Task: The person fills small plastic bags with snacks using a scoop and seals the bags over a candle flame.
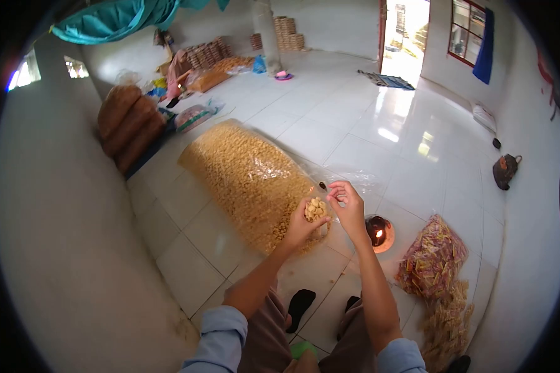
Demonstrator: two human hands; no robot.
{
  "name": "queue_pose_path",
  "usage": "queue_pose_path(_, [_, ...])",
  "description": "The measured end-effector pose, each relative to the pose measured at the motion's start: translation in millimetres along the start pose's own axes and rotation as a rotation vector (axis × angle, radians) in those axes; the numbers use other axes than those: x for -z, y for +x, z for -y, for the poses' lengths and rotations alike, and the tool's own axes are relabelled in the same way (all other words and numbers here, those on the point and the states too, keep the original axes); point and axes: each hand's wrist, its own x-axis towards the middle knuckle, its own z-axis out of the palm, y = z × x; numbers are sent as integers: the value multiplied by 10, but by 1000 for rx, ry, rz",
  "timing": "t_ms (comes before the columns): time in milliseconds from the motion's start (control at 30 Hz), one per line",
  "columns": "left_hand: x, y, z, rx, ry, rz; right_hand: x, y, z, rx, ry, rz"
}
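Observation:
A small clear packet of pale yellow snack pieces is in my left hand, whose fingers wrap round it. My right hand is raised just to the right of the packet, fingers bent and thumb near the fingertips; anything between them is too small to make out. Beyond and left of my hands lies a large clear plastic bag full of the same snack. Right of my right wrist, a small flame burns in a dark round holder.
A bag of small filled packets sits at the right, with more spilling below it. Tall brown sacks lean on the left wall. Stacked goods stand at the back. A mat lies by the open doorway.

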Motion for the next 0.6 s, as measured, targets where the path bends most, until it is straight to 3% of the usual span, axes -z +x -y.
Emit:
queue_pose_path(67, [204,86,77,-42,200,-75,-201,76,-102,2,13,-18])
queue_pose_path(233, [709,231,475,107,155,-155,-488,264,-696,10,-109,54])
queue_pose_path(300, [875,225,782,177,116,-161,-574,214,-1346,-122,-170,193])
queue_pose_path(333, [948,186,1043,175,98,-158,-542,118,-1638,-284,-276,382])
queue_pose_path(367, [984,138,1272,173,80,-157,-507,-60,-1940,-306,-274,396])
queue_pose_path(433, [911,-61,1436,276,57,-270,-484,-476,-2409,-290,-812,632])
queue_pose_path(467, [882,-154,1524,353,39,-376,-504,-619,-2599,-314,-802,651])
queue_pose_path(600, [819,-435,2171,378,49,-348,-530,-885,-3042,-370,-882,565])
